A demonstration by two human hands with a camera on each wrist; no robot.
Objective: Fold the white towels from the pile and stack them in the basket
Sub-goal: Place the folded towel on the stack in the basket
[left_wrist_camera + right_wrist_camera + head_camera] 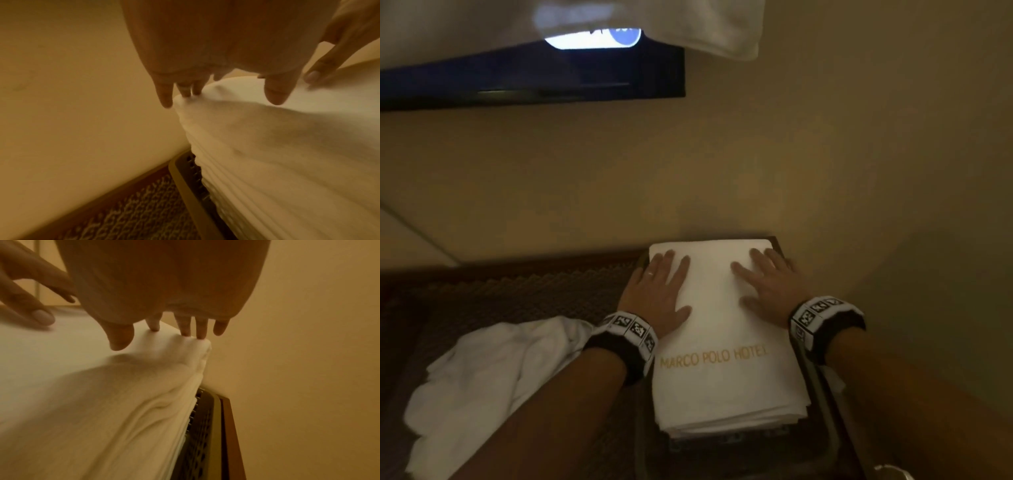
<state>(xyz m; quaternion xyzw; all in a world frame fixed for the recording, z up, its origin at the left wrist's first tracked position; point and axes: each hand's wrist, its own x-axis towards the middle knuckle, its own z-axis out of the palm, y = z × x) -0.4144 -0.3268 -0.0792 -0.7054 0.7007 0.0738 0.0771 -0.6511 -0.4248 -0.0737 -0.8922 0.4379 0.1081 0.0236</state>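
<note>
1. While both of your hands lie flat, fingers spread, nothing is pinched: the left hand (pixel 657 294) and right hand (pixel 768 289) press the far half of the folded white terry towel (pixel 722 380) lettered in gold.
2. That towel tops a stack of folded white towels (pixel 267 170) sitting in the dark perforated basket (pixel 202 431) against the wall.
3. Expect it to be soft, light and limp; it probably sags if lifted by one edge, so support folded edges from both sides.
4. To your left, the rumpled pile of white towels (pixel 482 373) waits on the patterned surface (pixel 517 294).
</note>
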